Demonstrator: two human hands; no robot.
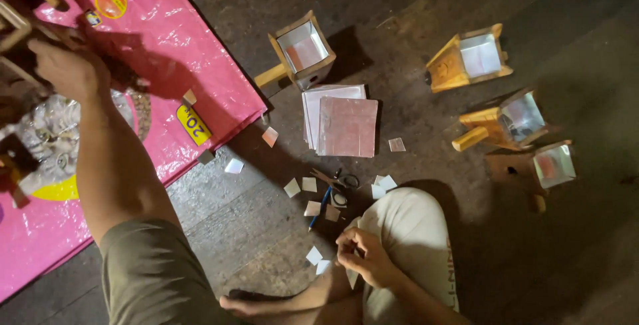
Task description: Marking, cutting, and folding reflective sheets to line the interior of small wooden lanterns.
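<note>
My left hand [66,68] reaches out to the upper left over a pink plastic sack [186,52]. It is among wooden sticks and frames [20,22], and its fingers are hidden behind the back of the hand. My right hand [363,255] rests by my bent knee in light shorts [413,232]. Its fingers are curled around a small pale paper piece [351,277]. Scissors [336,182] and a blue pen [321,206] lie on the dark floor just above that hand, among several small paper squares [309,184].
A stack of pinkish and white sheets [339,122] lies mid-floor. One wooden box with a handle [303,52] stands behind it; three more [469,58] [509,122] [542,165] sit at right. A cat-printed bag [50,138] lies at left.
</note>
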